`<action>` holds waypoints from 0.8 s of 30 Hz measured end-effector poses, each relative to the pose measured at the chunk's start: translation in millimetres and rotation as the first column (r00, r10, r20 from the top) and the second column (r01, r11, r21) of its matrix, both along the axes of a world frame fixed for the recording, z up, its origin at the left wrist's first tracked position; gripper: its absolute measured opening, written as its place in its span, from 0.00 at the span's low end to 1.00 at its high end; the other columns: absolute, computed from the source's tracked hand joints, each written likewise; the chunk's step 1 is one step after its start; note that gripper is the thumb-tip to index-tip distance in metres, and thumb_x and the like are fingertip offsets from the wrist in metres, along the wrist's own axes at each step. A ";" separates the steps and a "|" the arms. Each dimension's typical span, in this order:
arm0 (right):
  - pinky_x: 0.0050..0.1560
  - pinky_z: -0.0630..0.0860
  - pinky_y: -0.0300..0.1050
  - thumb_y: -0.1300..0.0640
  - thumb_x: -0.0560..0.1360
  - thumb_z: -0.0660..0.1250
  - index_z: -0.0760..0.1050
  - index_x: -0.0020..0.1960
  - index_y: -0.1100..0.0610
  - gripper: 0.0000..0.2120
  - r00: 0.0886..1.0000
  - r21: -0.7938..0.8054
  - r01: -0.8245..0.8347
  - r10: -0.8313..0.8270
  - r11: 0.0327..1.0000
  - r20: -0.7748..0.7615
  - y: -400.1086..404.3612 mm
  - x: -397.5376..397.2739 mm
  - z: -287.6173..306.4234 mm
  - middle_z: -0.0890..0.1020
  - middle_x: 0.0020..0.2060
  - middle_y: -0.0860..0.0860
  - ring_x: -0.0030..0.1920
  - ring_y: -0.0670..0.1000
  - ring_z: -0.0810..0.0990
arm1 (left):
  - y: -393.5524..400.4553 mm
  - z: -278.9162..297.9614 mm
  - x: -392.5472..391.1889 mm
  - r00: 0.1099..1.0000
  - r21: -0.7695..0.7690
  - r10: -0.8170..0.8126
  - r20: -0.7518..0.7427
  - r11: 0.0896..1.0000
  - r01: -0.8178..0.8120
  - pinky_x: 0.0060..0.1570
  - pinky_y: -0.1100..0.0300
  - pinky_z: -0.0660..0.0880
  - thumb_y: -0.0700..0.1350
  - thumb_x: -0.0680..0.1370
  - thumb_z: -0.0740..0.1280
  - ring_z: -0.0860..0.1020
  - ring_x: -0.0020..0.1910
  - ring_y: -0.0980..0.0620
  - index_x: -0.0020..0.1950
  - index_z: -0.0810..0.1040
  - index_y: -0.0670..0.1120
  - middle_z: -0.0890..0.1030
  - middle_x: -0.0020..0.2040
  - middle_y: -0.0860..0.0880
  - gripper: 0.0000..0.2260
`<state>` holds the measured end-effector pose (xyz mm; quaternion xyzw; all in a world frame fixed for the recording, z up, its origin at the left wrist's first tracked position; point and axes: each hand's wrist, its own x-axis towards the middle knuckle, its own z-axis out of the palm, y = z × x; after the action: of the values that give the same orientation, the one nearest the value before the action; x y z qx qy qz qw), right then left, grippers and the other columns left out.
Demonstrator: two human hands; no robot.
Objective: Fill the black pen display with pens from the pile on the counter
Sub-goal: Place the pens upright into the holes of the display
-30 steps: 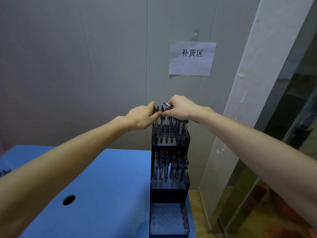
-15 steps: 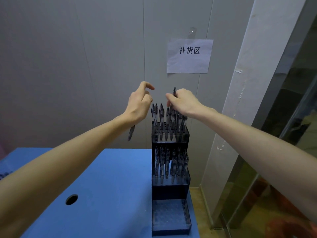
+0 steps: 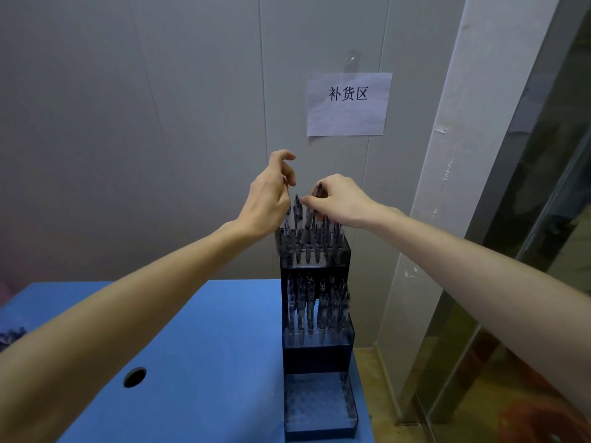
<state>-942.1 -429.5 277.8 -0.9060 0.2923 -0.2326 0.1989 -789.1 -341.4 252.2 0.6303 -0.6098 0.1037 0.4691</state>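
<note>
The black pen display (image 3: 315,359) stands at the right edge of the blue counter (image 3: 208,362), in three tiers. Pens fill its top tier (image 3: 315,247) and middle tier (image 3: 316,308); the bottom tier (image 3: 319,401) shows only bare holes. My right hand (image 3: 340,201) pinches a dark pen (image 3: 319,189) upright over the top tier, its lower end among the standing pens. My left hand (image 3: 268,203) hovers at the tier's left corner, index finger raised and hooked. Its palm side is hidden. A bit of the pen pile (image 3: 11,337) shows at the far left.
A round hole (image 3: 135,377) is cut in the counter at the front left. A paper sign (image 3: 348,103) hangs on the grey wall behind. A white pillar (image 3: 447,187) and a glass door (image 3: 527,282) stand right of the display, beyond the counter's edge.
Both hands lifted off the top tier, then my right hand came back down with a pen. The pen seen hanging below my left palm half a second ago no longer shows.
</note>
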 end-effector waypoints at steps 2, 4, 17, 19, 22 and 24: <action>0.45 0.83 0.57 0.44 0.79 0.68 0.80 0.40 0.55 0.16 1.000 -0.013 0.002 -0.002 1.000 0.008 -1.4 1.9 0.6 0.85 0.31 0.49 0.35 0.51 0.84 | -1.4 -0.8 -2.5 1.000 0.001 -0.002 0.026 1.000 0.002 0.45 0.50 0.76 0.29 0.73 0.52 0.74 0.41 0.48 0.70 0.64 0.47 0.75 0.49 0.49 0.27; 0.45 0.83 0.57 0.44 0.79 0.68 0.80 0.40 0.55 0.16 1.000 -0.006 0.000 0.000 1.000 -0.016 -2.1 2.8 2.2 0.85 0.31 0.50 0.35 0.51 0.84 | -2.1 -1.8 -5.1 0.999 -0.001 -0.003 0.037 1.000 0.003 0.45 0.51 0.75 0.28 0.73 0.53 0.74 0.41 0.48 0.71 0.64 0.46 0.75 0.49 0.49 0.28; 0.45 0.84 0.55 0.48 0.70 0.74 0.83 0.45 0.52 0.08 0.963 -0.049 -0.056 0.041 0.997 -0.268 -9.0 17.3 17.7 0.86 0.38 0.49 0.40 0.51 0.85 | -10.8 -10.5 -2.2 0.995 -0.013 0.031 0.094 0.999 -0.030 0.48 0.58 0.71 0.25 0.71 0.54 0.71 0.46 0.52 0.72 0.67 0.44 0.74 0.52 0.49 0.31; 0.46 0.83 0.53 0.47 0.69 0.76 0.83 0.48 0.51 0.11 0.963 -0.079 -0.047 0.024 0.996 -0.269 -8.8 18.9 14.8 0.85 0.40 0.47 0.42 0.50 0.84 | -12.3 -12.4 -1.2 0.995 -0.007 0.033 0.094 0.999 -0.033 0.49 0.57 0.72 0.25 0.72 0.54 0.71 0.46 0.52 0.72 0.66 0.44 0.74 0.52 0.49 0.31; 0.44 0.80 0.49 0.46 0.68 0.78 0.80 0.53 0.51 0.17 0.966 -0.119 -0.033 0.001 0.992 -0.258 -7.0 19.0 8.6 0.83 0.43 0.47 0.45 0.51 0.83 | -13.8 -18.2 -1.6 0.997 0.021 0.017 0.079 1.000 -0.019 0.49 0.57 0.72 0.26 0.73 0.56 0.72 0.47 0.52 0.73 0.66 0.44 0.75 0.53 0.49 0.30; 0.43 0.78 0.48 0.45 0.67 0.79 0.78 0.55 0.52 0.21 0.971 -0.156 -0.021 -0.017 0.988 -0.238 -5.9 18.1 5.1 0.82 0.43 0.47 0.46 0.52 0.82 | -14.5 -23.3 -2.9 0.998 0.037 0.008 0.063 0.999 -0.010 0.52 0.56 0.73 0.27 0.73 0.57 0.73 0.49 0.51 0.72 0.67 0.43 0.75 0.54 0.49 0.28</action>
<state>-924.0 -435.4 282.9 -0.9406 0.2938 -0.1441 0.0904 -792.1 -356.0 229.0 0.6382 -0.6232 0.1140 0.4374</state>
